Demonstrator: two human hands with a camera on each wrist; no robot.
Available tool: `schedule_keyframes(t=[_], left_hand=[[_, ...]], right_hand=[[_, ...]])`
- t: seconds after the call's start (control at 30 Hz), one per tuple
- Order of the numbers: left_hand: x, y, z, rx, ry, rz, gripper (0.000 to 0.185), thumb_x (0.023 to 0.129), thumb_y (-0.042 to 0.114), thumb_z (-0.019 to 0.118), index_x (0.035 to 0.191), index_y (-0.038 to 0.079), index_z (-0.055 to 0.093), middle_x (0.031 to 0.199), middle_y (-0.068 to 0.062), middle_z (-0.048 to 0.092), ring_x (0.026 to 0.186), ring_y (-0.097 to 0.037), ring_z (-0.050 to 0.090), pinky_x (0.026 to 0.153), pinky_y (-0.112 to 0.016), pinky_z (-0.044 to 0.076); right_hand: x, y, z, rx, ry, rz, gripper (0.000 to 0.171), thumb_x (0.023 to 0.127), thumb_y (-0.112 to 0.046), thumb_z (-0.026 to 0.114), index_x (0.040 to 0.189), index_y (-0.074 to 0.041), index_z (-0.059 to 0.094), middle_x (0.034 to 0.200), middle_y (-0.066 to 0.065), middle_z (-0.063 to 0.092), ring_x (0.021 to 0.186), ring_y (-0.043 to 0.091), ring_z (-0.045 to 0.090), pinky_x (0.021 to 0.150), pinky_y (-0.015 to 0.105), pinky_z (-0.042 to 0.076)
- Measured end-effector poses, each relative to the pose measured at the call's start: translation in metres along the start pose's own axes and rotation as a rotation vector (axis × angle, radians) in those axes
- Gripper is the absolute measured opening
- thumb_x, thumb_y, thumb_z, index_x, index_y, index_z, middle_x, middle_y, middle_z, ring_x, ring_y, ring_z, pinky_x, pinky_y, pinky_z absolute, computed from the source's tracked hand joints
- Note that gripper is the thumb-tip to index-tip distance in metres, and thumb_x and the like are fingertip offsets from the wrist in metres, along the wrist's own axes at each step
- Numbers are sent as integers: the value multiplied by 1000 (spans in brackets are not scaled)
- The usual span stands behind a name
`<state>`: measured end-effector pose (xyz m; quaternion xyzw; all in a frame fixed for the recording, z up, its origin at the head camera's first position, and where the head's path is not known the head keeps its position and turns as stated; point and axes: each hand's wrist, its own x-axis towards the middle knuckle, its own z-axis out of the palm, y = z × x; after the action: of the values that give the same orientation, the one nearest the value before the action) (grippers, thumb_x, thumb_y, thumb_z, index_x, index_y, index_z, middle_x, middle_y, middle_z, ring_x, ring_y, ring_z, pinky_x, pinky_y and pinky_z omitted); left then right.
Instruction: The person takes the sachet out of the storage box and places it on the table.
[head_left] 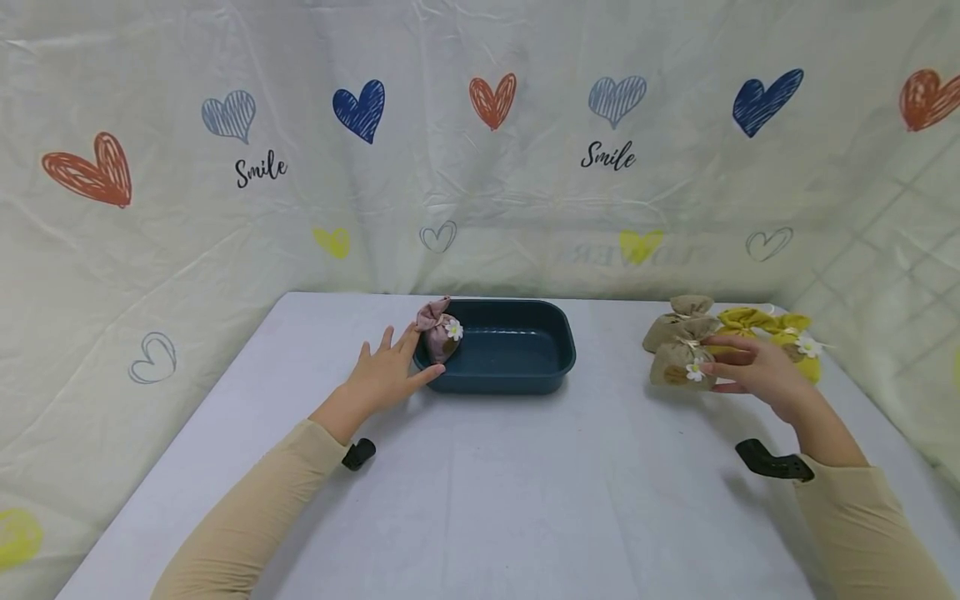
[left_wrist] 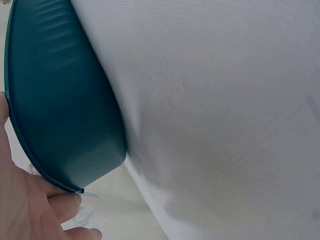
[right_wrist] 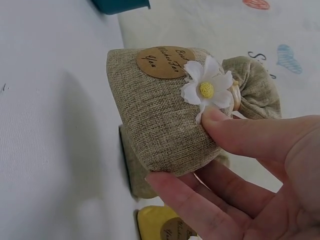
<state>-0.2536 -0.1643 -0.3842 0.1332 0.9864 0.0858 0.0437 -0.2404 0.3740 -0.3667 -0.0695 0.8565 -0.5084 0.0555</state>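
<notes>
My right hand pinches a beige burlap sachet with a white flower and a round brown label, thumb beside the flower and fingers behind. The sachet appears raised off the table, its shadow to one side. At the left end of a dark teal rectangular tray, my left hand has its fingers spread. In the left wrist view its fingertips touch the tray's rim. A pink sachet with a white flower leans in the tray's left end beside that hand.
Behind the held sachet stands another beige sachet. Yellow sachets sit at the right, partly hidden by my right hand. A white cloth covers the table. A pale curtain printed with hearts hangs at the back.
</notes>
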Motion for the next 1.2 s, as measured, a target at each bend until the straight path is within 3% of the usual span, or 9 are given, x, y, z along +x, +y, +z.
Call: schedule_keyframes(t=[0.07, 0.2, 0.4, 0.47, 0.57, 0.67, 1.2], left_hand=[[0, 0, 0, -3, 1, 2, 92, 102, 68, 42, 164, 3, 21, 170, -13, 16, 154, -44, 9, 115, -72, 12], [-1, -1, -2, -11, 3, 4, 92, 102, 67, 42, 164, 3, 19, 170, -12, 14, 154, -44, 8, 115, -72, 11], [-1, 0, -4, -7, -2, 6, 93, 102, 68, 42, 164, 3, 19, 170, -12, 14, 154, -44, 7, 115, -72, 11], [-1, 0, -4, -8, -4, 6, 93, 102, 68, 42, 164, 3, 20, 170, -12, 14, 154, -44, 7, 115, -72, 11], [-1, 0, -3, -9, -5, 5, 93, 102, 68, 42, 163, 2, 20, 170, -13, 15, 154, -44, 7, 115, -72, 11], [-1, -1, -1, -5, -9, 3, 93, 102, 69, 41, 164, 3, 20, 170, -12, 14, 154, -44, 6, 115, -72, 11], [-2, 0, -2, -17, -10, -3, 93, 101, 68, 42, 164, 3, 21, 170, -11, 15, 154, -44, 8, 116, -72, 10]], right_hand=[[0, 2, -2, 3, -1, -2, 38, 98, -8, 71, 134, -1, 60, 111, -10, 65, 89, -1, 66, 76, 37, 61], [-1, 7, -4, 0, -5, -5, 39, 97, -10, 73, 132, -1, 59, 106, -15, 64, 90, -1, 66, 76, 36, 61], [-2, 13, -7, -5, -21, 6, 49, 97, -8, 72, 137, 12, 51, 105, -19, 61, 90, -2, 65, 76, 35, 61], [-3, 15, -8, 17, -29, 6, 43, 97, -6, 72, 135, 6, 56, 105, -19, 62, 90, -1, 66, 75, 34, 61], [-3, 19, -9, 56, -41, 3, 30, 97, -4, 71, 123, -19, 67, 103, -21, 65, 90, 1, 67, 74, 33, 61], [-4, 23, -10, 81, -54, 4, 36, 97, -4, 71, 112, -35, 65, 103, -21, 65, 91, 2, 67, 75, 34, 61], [2, 38, -15, 156, -96, 18, 41, 98, 2, 67, 110, -37, 65, 105, -20, 65, 91, 4, 68, 75, 34, 61]])
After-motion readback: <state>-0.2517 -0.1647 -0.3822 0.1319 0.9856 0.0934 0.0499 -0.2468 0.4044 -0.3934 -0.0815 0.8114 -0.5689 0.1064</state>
